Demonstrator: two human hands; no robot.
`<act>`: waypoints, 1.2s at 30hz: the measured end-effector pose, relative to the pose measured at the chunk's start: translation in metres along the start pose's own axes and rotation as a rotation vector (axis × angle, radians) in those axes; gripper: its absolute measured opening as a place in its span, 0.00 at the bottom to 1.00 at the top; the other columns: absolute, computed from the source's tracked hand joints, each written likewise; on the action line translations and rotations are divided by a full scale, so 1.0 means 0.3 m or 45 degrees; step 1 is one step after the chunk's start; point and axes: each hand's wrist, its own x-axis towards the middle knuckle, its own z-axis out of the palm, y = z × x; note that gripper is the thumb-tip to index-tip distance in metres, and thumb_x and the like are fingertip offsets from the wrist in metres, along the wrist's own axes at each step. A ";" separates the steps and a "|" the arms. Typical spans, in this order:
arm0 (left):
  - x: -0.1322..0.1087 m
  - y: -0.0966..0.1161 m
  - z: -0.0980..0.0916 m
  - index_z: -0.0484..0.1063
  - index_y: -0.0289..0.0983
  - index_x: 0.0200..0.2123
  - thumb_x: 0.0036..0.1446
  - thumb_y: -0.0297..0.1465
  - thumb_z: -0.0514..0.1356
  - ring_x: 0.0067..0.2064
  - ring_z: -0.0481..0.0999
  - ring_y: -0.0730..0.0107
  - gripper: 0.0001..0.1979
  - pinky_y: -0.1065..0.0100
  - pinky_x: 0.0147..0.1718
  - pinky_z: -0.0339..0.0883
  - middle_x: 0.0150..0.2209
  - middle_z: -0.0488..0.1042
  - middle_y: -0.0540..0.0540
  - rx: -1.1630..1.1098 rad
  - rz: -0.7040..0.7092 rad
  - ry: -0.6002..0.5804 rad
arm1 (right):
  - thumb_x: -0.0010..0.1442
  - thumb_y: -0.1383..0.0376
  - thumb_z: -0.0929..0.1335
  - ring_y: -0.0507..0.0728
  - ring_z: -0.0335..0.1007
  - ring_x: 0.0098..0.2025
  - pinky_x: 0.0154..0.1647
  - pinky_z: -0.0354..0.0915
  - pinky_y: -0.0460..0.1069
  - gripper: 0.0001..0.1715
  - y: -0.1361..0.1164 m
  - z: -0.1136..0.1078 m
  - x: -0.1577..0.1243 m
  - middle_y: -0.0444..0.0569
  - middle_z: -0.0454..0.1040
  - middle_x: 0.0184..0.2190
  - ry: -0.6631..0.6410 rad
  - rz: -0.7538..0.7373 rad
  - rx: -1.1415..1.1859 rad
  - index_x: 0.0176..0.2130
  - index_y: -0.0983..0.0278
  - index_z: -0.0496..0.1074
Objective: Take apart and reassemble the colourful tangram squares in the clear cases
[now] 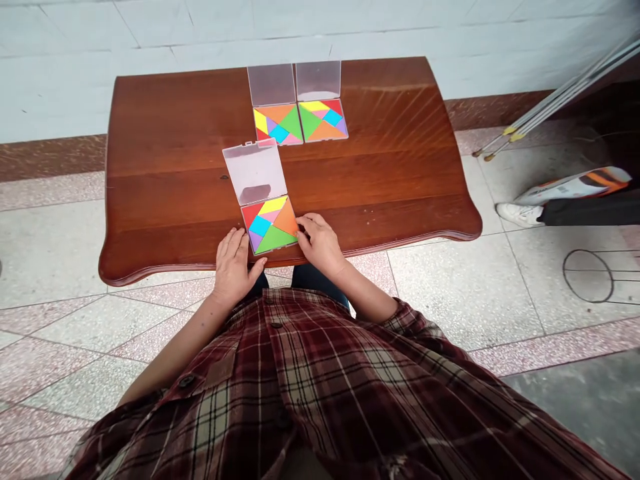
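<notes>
Hands: apart, at lower middle of the frame, with the near case between them; neither is clamped on it, as far as can be told.
Left hand (233, 267): lies at the near case's lower left side, thumb by its bottom corner.
Right hand (320, 243): fingers (304, 224) touch the near case's right corner.
Near case (269, 225): clear square box, tilted on the table near its front edge, holding a full square of tiles (270, 223) in red, yellow, orange, green, blue and purple.
Near lid (255, 173): clear, open flat on the table, above the near case.
Far cases: left case (278, 124) and right case (324, 120) sit side by side, touching, at upper middle, each with colored tiles.
Far lids: left lid (271, 85) and right lid (318, 80) lie open, reaching the table's far edge.
Table (385, 167): dark glossy wood, curved corners.
Shirt (300, 400): red plaid, filling the bottom of the frame.
Right side: metal poles (555, 100) with yellow tips lean at upper right; below them, a white shoe (517, 213) and a printed package (575, 185) lie on the tile floor (500, 287).
</notes>
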 end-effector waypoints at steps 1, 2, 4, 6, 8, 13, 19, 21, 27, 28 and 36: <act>0.002 -0.002 0.003 0.65 0.29 0.59 0.61 0.47 0.55 0.66 0.62 0.43 0.32 0.43 0.64 0.56 0.62 0.66 0.30 0.003 -0.003 0.014 | 0.61 0.67 0.62 0.62 0.71 0.49 0.52 0.69 0.57 0.17 0.004 0.003 0.001 0.59 0.73 0.48 0.019 0.004 0.011 0.47 0.66 0.74; 0.003 -0.004 0.005 0.66 0.30 0.58 0.61 0.47 0.55 0.65 0.63 0.43 0.31 0.43 0.63 0.57 0.61 0.67 0.30 0.009 -0.004 0.031 | 0.61 0.67 0.62 0.62 0.71 0.48 0.51 0.69 0.56 0.17 0.007 0.005 0.001 0.58 0.74 0.48 0.039 0.006 0.021 0.46 0.65 0.74; 0.008 -0.009 0.008 0.68 0.30 0.56 0.61 0.47 0.55 0.63 0.66 0.44 0.29 0.45 0.62 0.59 0.59 0.70 0.31 0.022 -0.002 0.068 | 0.62 0.67 0.62 0.60 0.72 0.47 0.50 0.69 0.55 0.15 0.011 0.010 0.002 0.56 0.74 0.46 0.080 0.006 0.034 0.45 0.64 0.75; 0.012 -0.015 0.008 0.69 0.31 0.55 0.61 0.47 0.55 0.61 0.68 0.45 0.28 0.47 0.61 0.59 0.58 0.71 0.32 0.024 0.002 0.098 | 0.63 0.67 0.62 0.60 0.72 0.47 0.49 0.69 0.54 0.14 0.011 0.014 0.001 0.55 0.75 0.46 0.122 0.008 0.038 0.43 0.63 0.75; 0.015 -0.021 0.009 0.70 0.32 0.54 0.61 0.47 0.55 0.60 0.69 0.46 0.28 0.47 0.61 0.59 0.57 0.72 0.33 0.013 0.012 0.108 | 0.64 0.67 0.61 0.59 0.72 0.47 0.49 0.69 0.54 0.14 0.010 0.016 -0.001 0.54 0.75 0.45 0.157 0.007 0.041 0.42 0.62 0.75; 0.013 -0.030 0.022 0.69 0.32 0.55 0.61 0.46 0.55 0.61 0.68 0.46 0.27 0.48 0.58 0.59 0.57 0.72 0.31 0.053 0.061 0.124 | 0.64 0.67 0.60 0.58 0.72 0.46 0.49 0.68 0.53 0.13 0.004 0.017 -0.004 0.54 0.76 0.42 0.196 -0.024 0.075 0.41 0.62 0.73; 0.014 -0.028 0.028 0.68 0.31 0.56 0.62 0.46 0.53 0.62 0.67 0.44 0.29 0.47 0.59 0.57 0.58 0.71 0.30 0.076 0.049 0.087 | 0.63 0.68 0.60 0.58 0.72 0.40 0.45 0.68 0.52 0.15 -0.002 0.013 0.000 0.53 0.76 0.39 0.169 0.038 0.019 0.46 0.63 0.71; 0.016 -0.026 0.026 0.68 0.30 0.56 0.62 0.47 0.52 0.63 0.66 0.44 0.29 0.47 0.60 0.56 0.58 0.70 0.29 0.082 0.031 0.060 | 0.63 0.68 0.60 0.58 0.72 0.41 0.47 0.68 0.53 0.16 -0.004 0.009 0.002 0.53 0.76 0.39 0.133 0.046 -0.006 0.46 0.62 0.71; 0.018 -0.023 0.022 0.68 0.32 0.57 0.62 0.47 0.52 0.63 0.66 0.45 0.29 0.48 0.60 0.57 0.59 0.70 0.31 0.091 0.014 0.049 | 0.63 0.68 0.59 0.59 0.72 0.43 0.49 0.67 0.54 0.17 -0.006 0.001 0.003 0.53 0.76 0.40 0.093 0.068 0.023 0.47 0.62 0.71; 0.017 -0.023 0.022 0.67 0.33 0.57 0.62 0.47 0.52 0.63 0.66 0.45 0.29 0.48 0.60 0.57 0.59 0.70 0.31 0.092 0.012 0.051 | 0.63 0.68 0.59 0.59 0.72 0.42 0.48 0.67 0.54 0.17 -0.006 0.001 0.003 0.53 0.77 0.40 0.099 0.070 0.024 0.47 0.62 0.71; 0.014 -0.023 0.026 0.68 0.31 0.57 0.62 0.45 0.53 0.63 0.67 0.45 0.28 0.48 0.60 0.57 0.59 0.71 0.30 0.089 0.022 0.081 | 0.64 0.68 0.59 0.58 0.72 0.42 0.46 0.68 0.52 0.16 -0.011 0.005 0.002 0.53 0.77 0.40 0.121 0.047 0.001 0.45 0.63 0.72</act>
